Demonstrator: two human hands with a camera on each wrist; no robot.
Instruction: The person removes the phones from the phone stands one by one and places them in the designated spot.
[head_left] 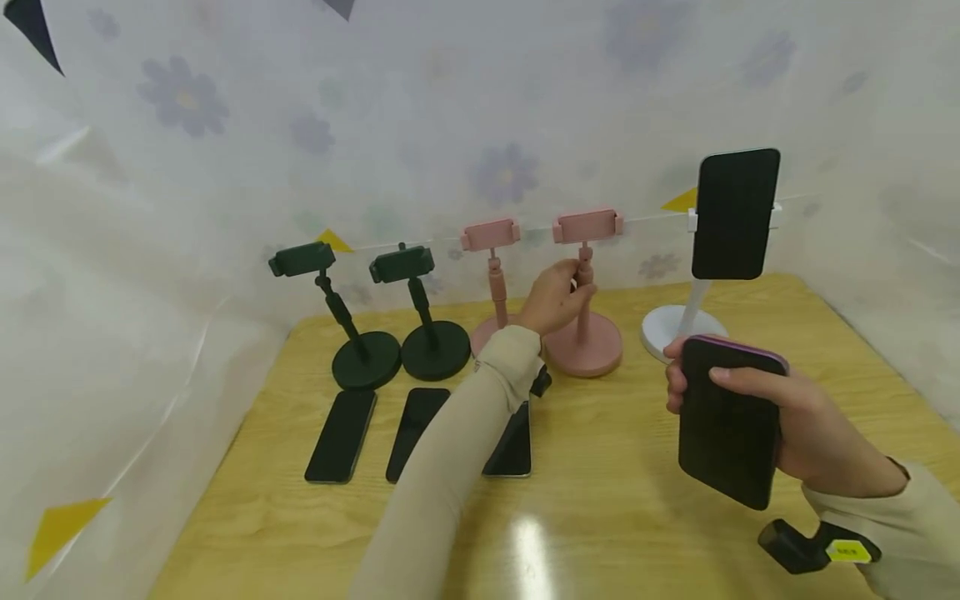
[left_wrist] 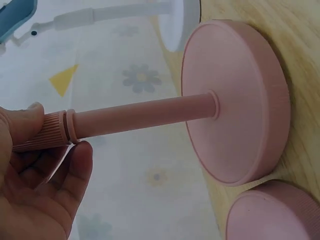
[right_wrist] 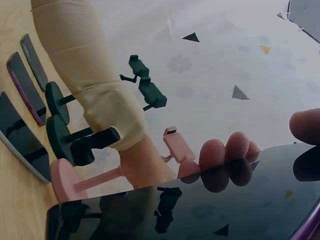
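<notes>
My left hand (head_left: 557, 298) grips the pole of the right-hand pink phone stand (head_left: 588, 346). In the left wrist view its thumb and fingers curl round the ribbed collar (left_wrist: 42, 131), above the round base (left_wrist: 230, 105). That stand's clamp (head_left: 588, 227) holds no phone. To the right, my right hand (head_left: 810, 425) holds a dark smartphone (head_left: 727, 442) with a purple edge, tilted above the table. Its thumb lies across the screen, and its fingertips (right_wrist: 212, 152) wrap the far edge. Beyond it a white stand (head_left: 663, 327) carries an upright phone (head_left: 737, 215).
Another pink stand (head_left: 491, 236) is partly hidden behind my left hand. Two dark green stands (head_left: 365, 360) (head_left: 435, 350) are at the left. Phones (head_left: 341, 437) (head_left: 415, 425) (head_left: 513, 450) lie before the stands, partly covered by my left sleeve. A flowered sheet (head_left: 420, 108) hangs behind the wooden table (head_left: 600, 517).
</notes>
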